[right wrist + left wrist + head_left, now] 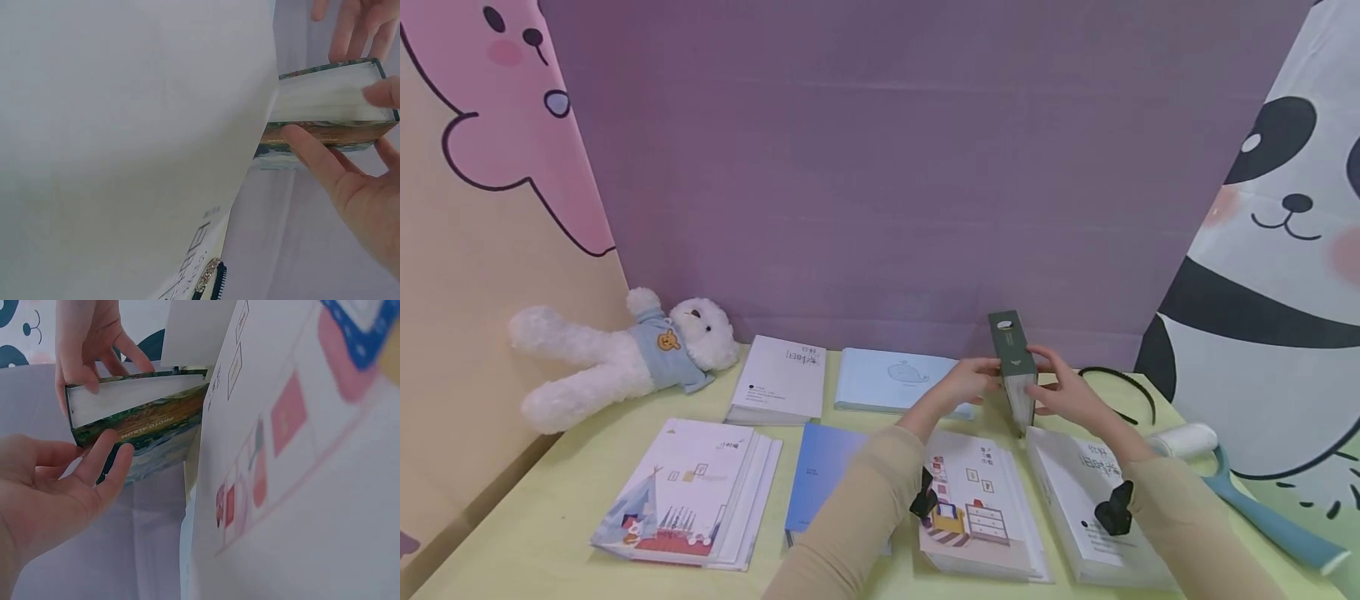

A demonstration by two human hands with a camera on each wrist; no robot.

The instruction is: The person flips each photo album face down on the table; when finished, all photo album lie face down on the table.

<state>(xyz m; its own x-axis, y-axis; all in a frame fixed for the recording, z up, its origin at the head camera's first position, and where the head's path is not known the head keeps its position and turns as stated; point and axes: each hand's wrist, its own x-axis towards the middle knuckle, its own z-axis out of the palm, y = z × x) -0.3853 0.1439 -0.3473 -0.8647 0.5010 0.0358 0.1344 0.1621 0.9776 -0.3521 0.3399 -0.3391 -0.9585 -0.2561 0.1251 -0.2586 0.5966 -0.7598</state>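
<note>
A dark green photo album (1017, 350) stands on edge at the back right of the table, its white page block (331, 94) facing the wrist cameras. My right hand (1067, 396) grips it from the right, the thumb against the page edges and the fingers along the cover. From the other side my left hand (962, 385) touches it with loosely extended fingers (100, 456), thumb apart. Just in front of the album lie a white album with a room drawing (973, 508) and a white book with black lettering (1075, 500). A pale blue whale album (880, 379) lies left of my left hand.
Left of my arms lie a blue book (823, 475), a white illustrated album (688, 483) and another white book (782, 379). A plush bear (625, 358) lies back left. On the right are a black headband (1138, 387), a white roll (1187, 439) and its blue handle (1273, 521).
</note>
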